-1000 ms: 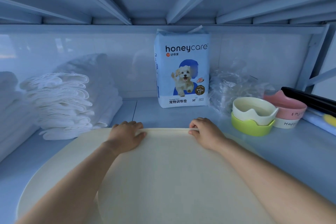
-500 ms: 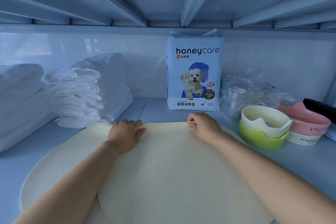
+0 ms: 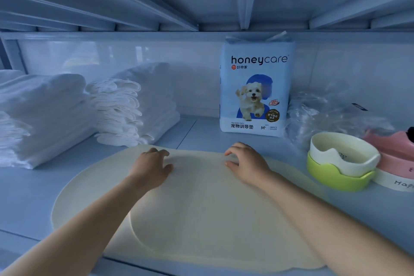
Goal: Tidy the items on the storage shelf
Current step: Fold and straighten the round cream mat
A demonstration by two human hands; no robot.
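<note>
A large cream oval mat lies flat on the shelf, with a second rounded layer on top of it. My left hand rests near the mat's far edge, fingers curled and slightly apart, holding nothing. My right hand hovers at the same far edge, fingers spread and bent, with the mat no longer pinched. Behind the hands stands a blue-and-white honeycare pad pack, upright against the back wall.
Two stacks of white folded pads and white cloths fill the left. On the right sit a cream bowl nested in a green bowl, pink bowls and crumpled clear plastic. The upper shelf's beams hang low overhead.
Both hands have let go of the mat's far edge and opened. The mat now lies flat, and the view has shifted left and nearer.
</note>
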